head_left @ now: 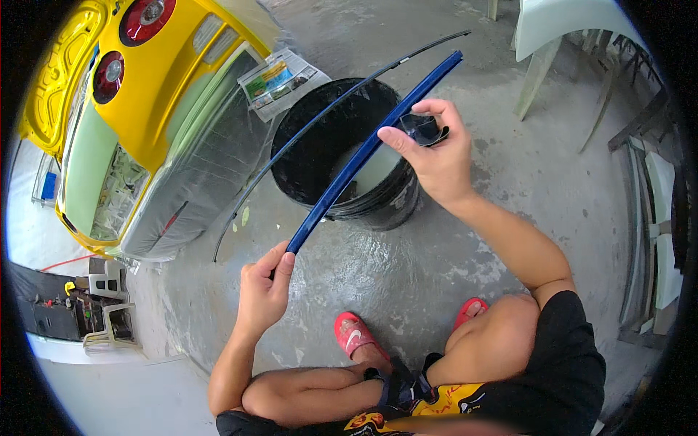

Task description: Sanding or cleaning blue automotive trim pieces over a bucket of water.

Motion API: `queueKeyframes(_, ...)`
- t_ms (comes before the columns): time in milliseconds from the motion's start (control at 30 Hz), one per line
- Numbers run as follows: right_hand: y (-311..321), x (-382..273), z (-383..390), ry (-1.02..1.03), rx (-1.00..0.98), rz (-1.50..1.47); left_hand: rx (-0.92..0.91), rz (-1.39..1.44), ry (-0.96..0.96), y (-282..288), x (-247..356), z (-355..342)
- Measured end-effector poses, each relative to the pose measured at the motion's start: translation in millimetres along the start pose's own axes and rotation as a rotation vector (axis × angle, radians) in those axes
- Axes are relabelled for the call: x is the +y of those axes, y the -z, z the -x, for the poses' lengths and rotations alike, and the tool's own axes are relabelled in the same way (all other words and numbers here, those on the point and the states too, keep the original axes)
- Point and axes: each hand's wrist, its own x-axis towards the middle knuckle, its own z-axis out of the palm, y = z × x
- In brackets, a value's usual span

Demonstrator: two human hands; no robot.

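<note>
A long, narrow blue trim strip (349,173) slants up and to the right over the bucket. My left hand (263,287) is closed round its lower end, thumb on top. Beside the strip's upper half, my right hand (441,149) grips a curled, glossy black sheet (423,128) that looks like wet sandpaper. My right thumb tip is at the strip's edge; whether it presses on it I cannot tell. Under the strip stands a black bucket (396,200) with cloudy water in it. A thin, bowed black strip (320,116) lies across the bucket's rim.
A yellow car body (163,94), partly masked with plastic film, stands at the left. Newspaper (280,81) lies by the bucket. Wet grey concrete floor (320,280) spreads around my red sandals (354,333). A white plastic chair (545,36) and leaning panels (662,196) are at the right.
</note>
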Motion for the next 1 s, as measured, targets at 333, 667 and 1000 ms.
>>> queueKeyframes(333,8.3,10.7,-13.6,0.0,0.114,0.039,-0.038,0.031,-0.012,-3.4,2.0,1.0)
queueKeyframes(667,50.4,34.1,-50.6,0.011,0.345,0.139,-0.125,0.068,-0.019,-2.3,-8.1,1.0)
queueKeyframes(1000,80.3,40.4,-66.6,0.032,0.502,0.171,-0.172,0.051,0.002,3.7,-14.0,5.6)
